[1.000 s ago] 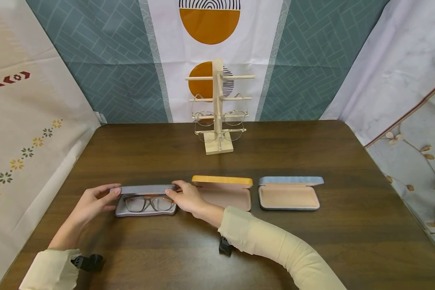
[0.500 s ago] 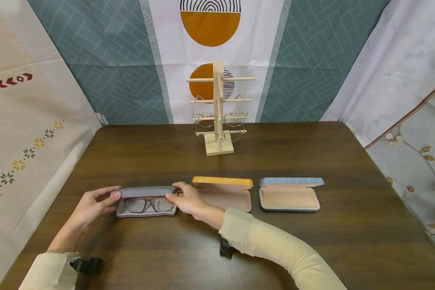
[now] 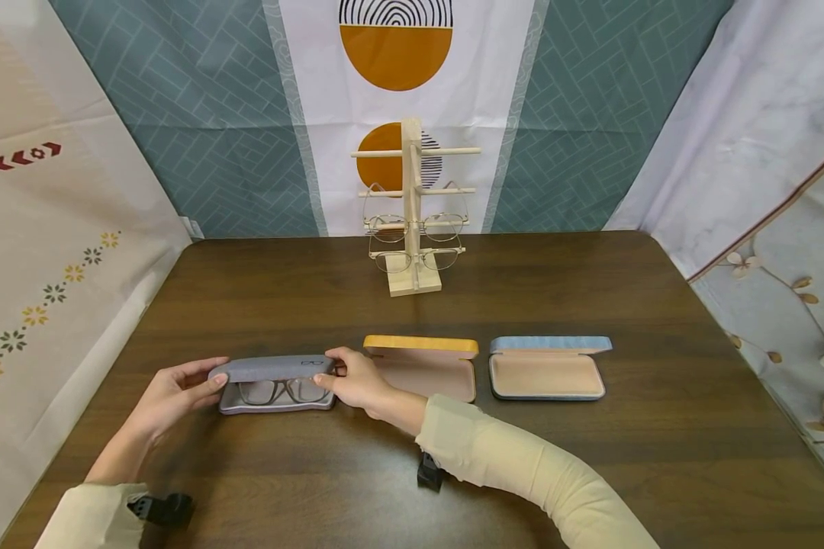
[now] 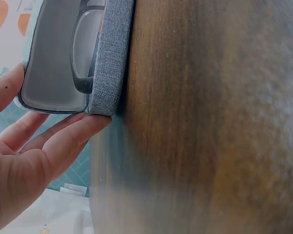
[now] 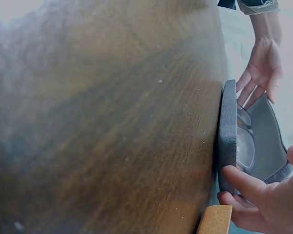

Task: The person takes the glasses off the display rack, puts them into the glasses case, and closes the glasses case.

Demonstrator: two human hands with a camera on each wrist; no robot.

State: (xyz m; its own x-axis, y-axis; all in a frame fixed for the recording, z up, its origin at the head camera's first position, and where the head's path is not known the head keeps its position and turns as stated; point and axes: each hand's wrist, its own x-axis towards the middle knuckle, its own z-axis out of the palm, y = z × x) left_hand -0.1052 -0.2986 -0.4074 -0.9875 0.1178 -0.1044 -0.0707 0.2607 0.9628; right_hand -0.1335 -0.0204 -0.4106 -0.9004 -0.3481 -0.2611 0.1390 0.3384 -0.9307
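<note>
A grey fabric-covered glasses case (image 3: pixel 264 369) lies on the table at left, its lid tilted partway down over the base. Dark-framed eyeglasses (image 3: pixel 305 390) rest inside, their upper part hidden by the lid. My left hand (image 3: pixel 172 398) holds the case's left end; in the left wrist view its thumb is at the lid's edge and its fingers (image 4: pixel 80 134) touch the end of the base. At the other end, my right hand (image 3: pixel 362 381) grips lid and base likewise, with fingers (image 5: pixel 244 183) against the base in the right wrist view.
A yellow glasses case (image 3: pixel 422 343) stands open just right of my right hand, and a blue one (image 3: pixel 549 345) stands open beyond it. Farther back is a wooden display stand (image 3: pixel 412 206) carrying thin-rimmed glasses (image 3: pixel 442 226). Patterned cloths hang around the table (image 3: pixel 556 297).
The grey case's lid has swung down and forward with both hands on it, covering more of the eyeglasses. The yellow and blue cases have stayed put.
</note>
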